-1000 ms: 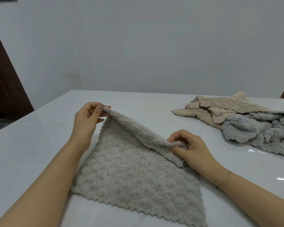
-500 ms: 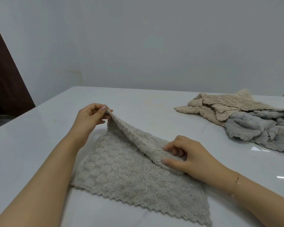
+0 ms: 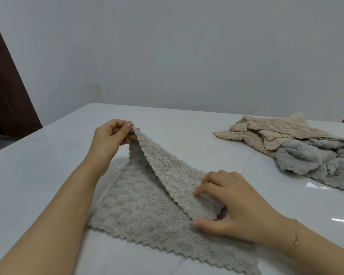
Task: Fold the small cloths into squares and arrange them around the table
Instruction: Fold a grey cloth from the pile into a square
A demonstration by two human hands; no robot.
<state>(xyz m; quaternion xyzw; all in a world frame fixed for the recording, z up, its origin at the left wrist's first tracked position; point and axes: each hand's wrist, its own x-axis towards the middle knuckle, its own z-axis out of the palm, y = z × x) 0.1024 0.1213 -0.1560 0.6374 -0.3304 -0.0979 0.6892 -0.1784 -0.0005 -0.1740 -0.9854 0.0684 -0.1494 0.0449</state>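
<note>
A: How many cloths can you count?

B: One grey cloth (image 3: 147, 211) lies spread near the front of the white table (image 3: 38, 165), between the two arms. At the far right is a heap of unfolded cloths (image 3: 298, 147), beige ones behind and grey-blue ones in front. How many are in the heap I cannot tell; they overlap too much.

A: And the hands?

B: Two. The left hand (image 3: 109, 139) pinches one corner of the grey cloth between thumb and fingertips and holds it raised off the table, so a flap slopes down towards the right. The right hand (image 3: 232, 207) has that flap's lower corner: its curled fingers lie on top of the fabric and the thumb is under the edge, low against the rest of the cloth.

A: Anything else?

B: One thin gold bracelet (image 3: 295, 235) on the right wrist. Nothing holds the cloths; they lie straight on the table. A grey wall (image 3: 187, 56) stands behind.
</note>
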